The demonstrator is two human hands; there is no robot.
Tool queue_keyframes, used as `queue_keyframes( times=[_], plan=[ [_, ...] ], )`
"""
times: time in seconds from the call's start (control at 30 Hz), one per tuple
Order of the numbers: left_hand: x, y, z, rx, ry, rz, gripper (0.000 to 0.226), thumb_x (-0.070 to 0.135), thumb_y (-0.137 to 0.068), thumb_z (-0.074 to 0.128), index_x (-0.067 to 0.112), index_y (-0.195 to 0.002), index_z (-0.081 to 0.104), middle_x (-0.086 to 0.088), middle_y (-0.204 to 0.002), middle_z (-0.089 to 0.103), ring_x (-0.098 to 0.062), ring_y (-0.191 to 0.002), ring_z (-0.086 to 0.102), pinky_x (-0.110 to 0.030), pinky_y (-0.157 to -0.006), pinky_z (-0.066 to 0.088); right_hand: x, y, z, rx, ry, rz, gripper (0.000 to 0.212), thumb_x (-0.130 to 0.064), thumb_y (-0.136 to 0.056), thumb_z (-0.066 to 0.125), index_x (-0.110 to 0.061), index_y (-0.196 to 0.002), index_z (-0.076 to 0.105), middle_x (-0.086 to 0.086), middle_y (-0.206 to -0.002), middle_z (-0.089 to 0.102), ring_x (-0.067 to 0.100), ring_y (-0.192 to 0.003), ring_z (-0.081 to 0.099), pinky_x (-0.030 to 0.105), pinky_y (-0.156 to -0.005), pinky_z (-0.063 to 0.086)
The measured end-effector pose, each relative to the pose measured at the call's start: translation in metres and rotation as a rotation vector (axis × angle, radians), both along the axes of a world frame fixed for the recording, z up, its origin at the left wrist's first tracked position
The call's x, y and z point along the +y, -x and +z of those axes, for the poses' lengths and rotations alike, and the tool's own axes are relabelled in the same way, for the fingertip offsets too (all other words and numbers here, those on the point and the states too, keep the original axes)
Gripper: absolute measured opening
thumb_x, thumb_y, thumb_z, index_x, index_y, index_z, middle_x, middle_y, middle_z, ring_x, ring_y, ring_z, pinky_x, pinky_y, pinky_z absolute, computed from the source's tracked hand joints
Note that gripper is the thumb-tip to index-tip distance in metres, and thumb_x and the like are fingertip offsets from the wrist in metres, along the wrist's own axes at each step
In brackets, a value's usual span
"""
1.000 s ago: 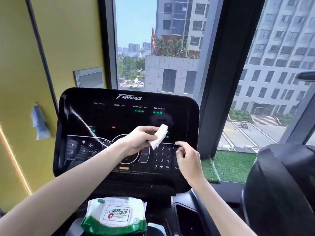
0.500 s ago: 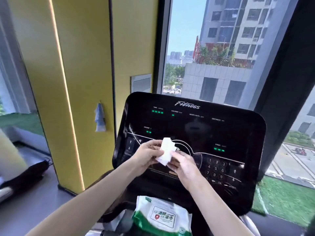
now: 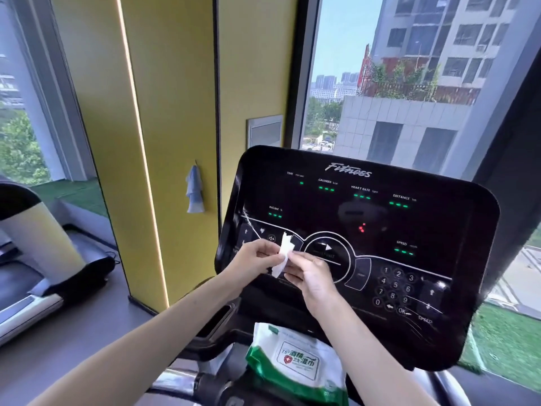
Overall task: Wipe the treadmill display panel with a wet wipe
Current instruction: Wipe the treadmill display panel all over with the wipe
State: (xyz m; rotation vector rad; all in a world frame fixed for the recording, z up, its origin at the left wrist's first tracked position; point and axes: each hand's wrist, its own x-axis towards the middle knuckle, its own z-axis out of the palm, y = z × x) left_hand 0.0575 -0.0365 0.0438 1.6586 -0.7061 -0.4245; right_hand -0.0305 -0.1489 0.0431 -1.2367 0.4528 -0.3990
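Observation:
A black treadmill display panel [image 3: 366, 218] with green readouts, a round play button and a number keypad fills the centre right. In front of its lower left part both hands hold a small folded white wet wipe [image 3: 283, 254]. My left hand [image 3: 257, 262] pinches the wipe from the left. My right hand [image 3: 311, 276] pinches it from the right, its fingers curled round the lower edge. The wipe stands roughly upright between the fingers, close to the panel; contact with the panel cannot be made out.
A green-and-white pack of wet wipes [image 3: 295, 361] lies on the console below the panel. A yellow pillar [image 3: 164, 142] stands to the left with a blue cloth [image 3: 194, 191] hanging on it. Another treadmill [image 3: 35, 259] is at far left. Windows lie behind.
My right hand came up from the keypad and joined the left on the wipe. Both hands with the wipe now sit at the panel's lower left; the view swung left.

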Motion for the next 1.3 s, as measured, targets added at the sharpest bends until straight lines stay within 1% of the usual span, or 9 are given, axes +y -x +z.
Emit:
queue_keyframes(
  times=[0.23,0.3,0.4,0.63,0.73,0.83,0.93,1.07,1.3],
  plan=[
    [0.002,0.007,-0.009,0.147,0.040,-0.020,0.015,0.019,-0.081,0.072,0.012,-0.092,0.065,-0.004,-0.085,0.066,-0.011,-0.075,0.062,-0.024,-0.064,0.050,-0.008,0.008,-0.003,0.047,0.102,0.062,0.011,-0.004,-0.080,0.063,0.003,-0.082,0.071,0.008,-0.066,0.061,0.011,-0.059,0.053,0.021,-0.063,0.047],
    [0.006,0.007,-0.011,0.211,0.048,-0.028,0.003,0.011,-0.084,0.067,0.011,-0.087,0.066,-0.007,-0.086,0.066,-0.015,-0.076,0.062,-0.027,-0.065,0.051,-0.008,0.009,-0.003,0.069,0.119,0.078,0.011,-0.005,-0.079,0.064,0.001,-0.074,0.071,0.006,-0.063,0.061,0.011,-0.058,0.052,0.021,-0.061,0.044],
    [0.014,0.003,-0.012,0.295,0.059,0.022,0.011,0.006,-0.086,0.061,0.012,-0.081,0.068,-0.006,-0.081,0.066,-0.016,-0.076,0.062,-0.028,-0.064,0.051,-0.004,0.008,-0.005,0.057,0.111,0.065,0.015,-0.004,-0.080,0.061,-0.003,-0.068,0.069,0.008,-0.064,0.062,0.012,-0.058,0.053,0.022,-0.061,0.045],
    [0.045,0.000,-0.010,0.621,0.208,0.284,0.012,-0.002,-0.084,0.054,0.007,-0.087,0.061,-0.003,-0.068,0.060,-0.014,-0.061,0.055,-0.029,-0.061,0.046,0.011,0.001,-0.016,0.167,-0.023,0.143,0.012,-0.015,-0.089,0.055,-0.007,-0.092,0.063,0.009,-0.077,0.065,0.019,-0.070,0.061,0.029,-0.063,0.049],
    [0.060,-0.005,-0.009,0.559,0.160,0.319,0.009,0.002,-0.085,0.056,0.007,-0.089,0.062,-0.008,-0.082,0.062,-0.020,-0.074,0.058,-0.031,-0.067,0.049,0.022,-0.003,-0.019,0.292,-0.003,0.174,0.019,-0.026,-0.091,0.058,-0.013,-0.105,0.059,0.008,-0.073,0.062,0.017,-0.063,0.060,0.025,-0.055,0.048],
    [0.070,-0.007,-0.010,0.400,0.065,0.261,0.009,0.007,-0.086,0.058,0.011,-0.083,0.066,-0.008,-0.085,0.060,-0.021,-0.080,0.056,-0.034,-0.074,0.048,0.032,-0.006,-0.013,0.255,-0.102,0.228,0.022,-0.021,-0.092,0.056,-0.010,-0.111,0.055,0.013,-0.072,0.062,0.019,-0.059,0.059,0.024,-0.050,0.047],
    [0.073,0.001,-0.005,0.254,-0.081,0.088,0.014,0.010,-0.087,0.058,0.016,-0.077,0.065,-0.001,-0.077,0.063,-0.014,-0.074,0.057,-0.026,-0.069,0.048,0.043,-0.007,-0.008,0.157,-0.241,0.367,0.022,-0.019,-0.095,0.050,-0.011,-0.115,0.054,0.020,-0.085,0.066,0.027,-0.075,0.065,0.033,-0.068,0.055],
    [0.077,0.003,-0.003,0.184,-0.153,0.065,0.014,0.014,-0.091,0.055,0.018,-0.079,0.061,-0.004,-0.082,0.063,-0.015,-0.075,0.057,-0.029,-0.071,0.047,0.046,-0.007,-0.011,0.091,-0.158,0.422,0.034,-0.003,-0.091,0.053,-0.028,-0.113,0.053,0.021,-0.105,0.065,0.030,-0.092,0.064,0.041,-0.078,0.055],
    [0.090,0.002,-0.004,0.221,-0.134,0.041,0.011,0.020,-0.093,0.055,0.012,-0.087,0.059,-0.012,-0.099,0.066,-0.021,-0.088,0.063,-0.037,-0.083,0.053,0.051,-0.016,-0.015,0.090,0.021,0.329,0.023,-0.009,-0.087,0.063,-0.005,-0.109,0.055,0.016,-0.103,0.066,0.025,-0.093,0.064,0.039,-0.077,0.057]
  ],
)
